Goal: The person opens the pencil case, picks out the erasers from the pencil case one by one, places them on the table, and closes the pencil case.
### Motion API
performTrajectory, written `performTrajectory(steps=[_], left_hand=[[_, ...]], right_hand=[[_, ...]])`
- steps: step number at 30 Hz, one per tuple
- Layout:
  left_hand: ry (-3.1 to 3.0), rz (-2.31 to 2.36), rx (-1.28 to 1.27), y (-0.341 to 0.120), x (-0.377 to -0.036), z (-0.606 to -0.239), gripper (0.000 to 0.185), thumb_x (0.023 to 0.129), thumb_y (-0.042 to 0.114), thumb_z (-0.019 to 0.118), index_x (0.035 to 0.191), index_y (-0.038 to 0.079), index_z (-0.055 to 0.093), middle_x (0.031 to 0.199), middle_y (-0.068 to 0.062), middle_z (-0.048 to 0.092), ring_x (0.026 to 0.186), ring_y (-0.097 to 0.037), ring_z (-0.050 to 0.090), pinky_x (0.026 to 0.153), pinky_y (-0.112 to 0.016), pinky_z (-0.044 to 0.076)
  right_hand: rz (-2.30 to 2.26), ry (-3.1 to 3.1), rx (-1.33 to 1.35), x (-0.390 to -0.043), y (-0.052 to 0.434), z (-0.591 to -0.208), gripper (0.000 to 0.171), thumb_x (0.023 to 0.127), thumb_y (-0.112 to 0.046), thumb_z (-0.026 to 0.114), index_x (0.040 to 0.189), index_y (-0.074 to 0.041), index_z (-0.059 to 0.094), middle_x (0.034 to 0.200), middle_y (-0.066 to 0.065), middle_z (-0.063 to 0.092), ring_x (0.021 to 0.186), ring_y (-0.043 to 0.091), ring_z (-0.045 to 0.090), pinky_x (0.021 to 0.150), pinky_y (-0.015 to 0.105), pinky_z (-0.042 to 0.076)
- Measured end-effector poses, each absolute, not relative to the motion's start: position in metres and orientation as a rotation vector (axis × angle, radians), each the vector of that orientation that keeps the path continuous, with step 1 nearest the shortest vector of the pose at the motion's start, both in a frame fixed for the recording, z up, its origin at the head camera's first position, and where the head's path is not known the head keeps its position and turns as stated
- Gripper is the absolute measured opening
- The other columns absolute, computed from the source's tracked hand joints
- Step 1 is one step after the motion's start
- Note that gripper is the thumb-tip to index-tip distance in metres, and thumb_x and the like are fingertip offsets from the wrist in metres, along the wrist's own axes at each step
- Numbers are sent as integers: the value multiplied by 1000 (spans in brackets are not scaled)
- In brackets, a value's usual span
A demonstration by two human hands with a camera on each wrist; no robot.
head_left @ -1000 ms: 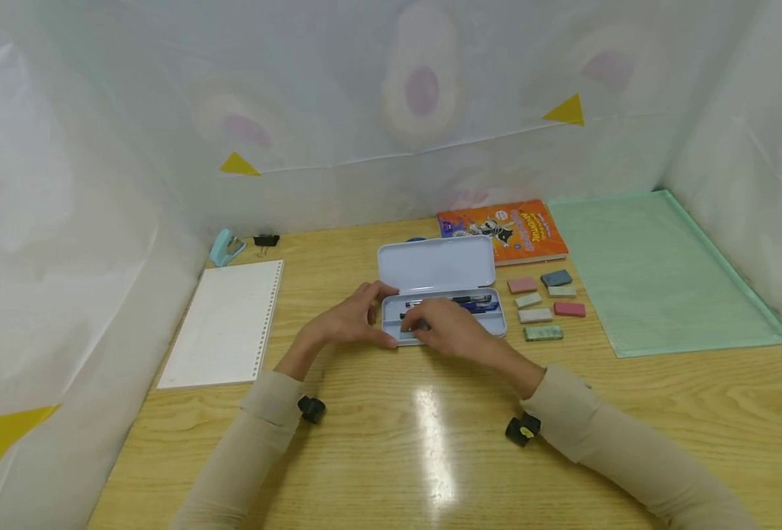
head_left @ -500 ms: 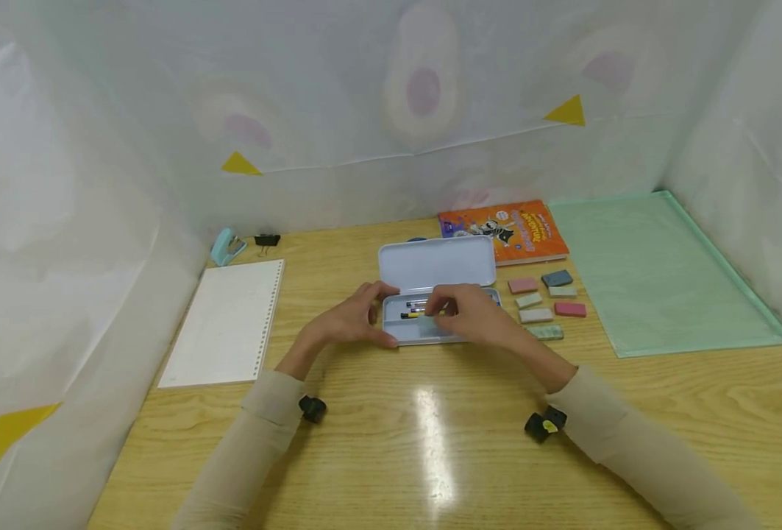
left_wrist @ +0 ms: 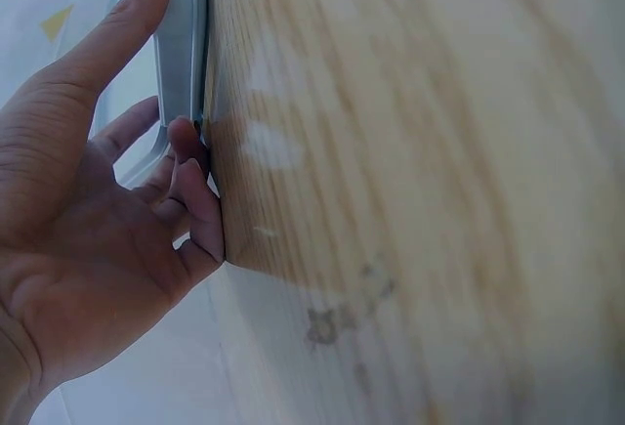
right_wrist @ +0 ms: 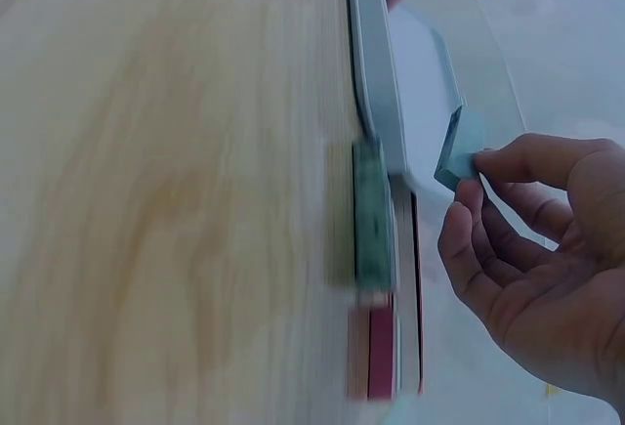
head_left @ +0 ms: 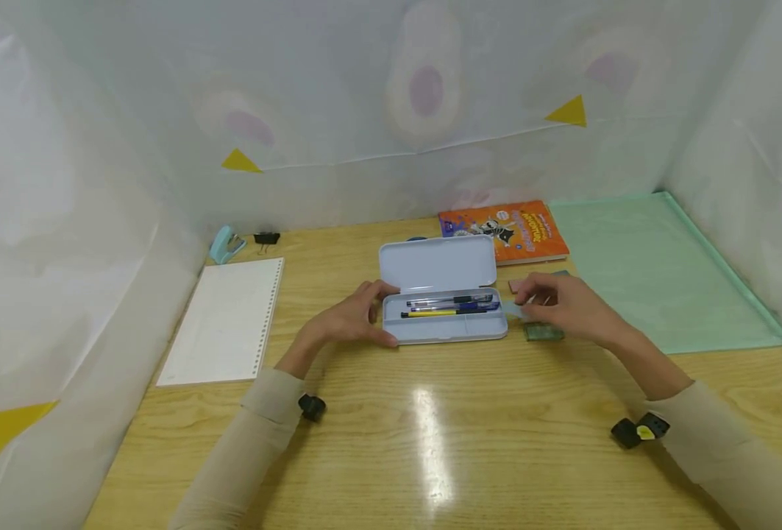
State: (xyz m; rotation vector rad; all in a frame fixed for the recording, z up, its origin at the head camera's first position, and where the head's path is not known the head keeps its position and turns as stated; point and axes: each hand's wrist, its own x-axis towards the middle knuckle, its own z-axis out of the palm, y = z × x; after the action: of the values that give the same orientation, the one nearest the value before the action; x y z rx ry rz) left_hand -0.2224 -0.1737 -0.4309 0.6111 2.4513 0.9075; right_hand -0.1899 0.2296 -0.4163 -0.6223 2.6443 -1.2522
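Note:
A light blue pencil case (head_left: pixel 424 330) lies on the table with its lid (head_left: pixel 437 266) raised. Several pens (head_left: pixel 453 307), one of them yellow and black, lie in its long rear compartment; the front compartments hold nothing. At the case's left end my left hand (head_left: pixel 349 318) holds it between thumb and fingers. Just past the right end, my right hand (head_left: pixel 576 309) pinches a pale blue-green eraser (right_wrist: pixel 461 151) between thumb and fingertips, raised off the table. Under that hand a green marbled eraser (head_left: pixel 544 333) shows; most other erasers are hidden behind the hand.
Behind the case lies an orange book (head_left: pixel 536 232). A clear green mat (head_left: pixel 675 272) covers the right rear. To the left are a white ring-holed notepad (head_left: pixel 225 324), a light blue stapler (head_left: pixel 225 245) and a black binder clip (head_left: pixel 267 238). Pale sheeting walls the table.
My right hand has lifted the pale eraser from the case's front compartment and carried it right, over the other erasers. The left hand stays at the case's left end.

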Motion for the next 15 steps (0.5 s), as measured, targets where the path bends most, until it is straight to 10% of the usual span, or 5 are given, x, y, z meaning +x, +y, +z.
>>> performTrajectory(steps=[15], left_hand=[[2445, 919, 606, -174, -222, -430, 95, 79, 38, 92, 155, 22, 38, 134, -9, 41, 102, -23, 46, 85, -34, 42]], right_hand=[[-1034, 2783, -605, -172, 306, -424, 10, 97, -3, 70, 102, -11, 71, 91, 0, 67, 77, 8, 59, 64, 27, 48]])
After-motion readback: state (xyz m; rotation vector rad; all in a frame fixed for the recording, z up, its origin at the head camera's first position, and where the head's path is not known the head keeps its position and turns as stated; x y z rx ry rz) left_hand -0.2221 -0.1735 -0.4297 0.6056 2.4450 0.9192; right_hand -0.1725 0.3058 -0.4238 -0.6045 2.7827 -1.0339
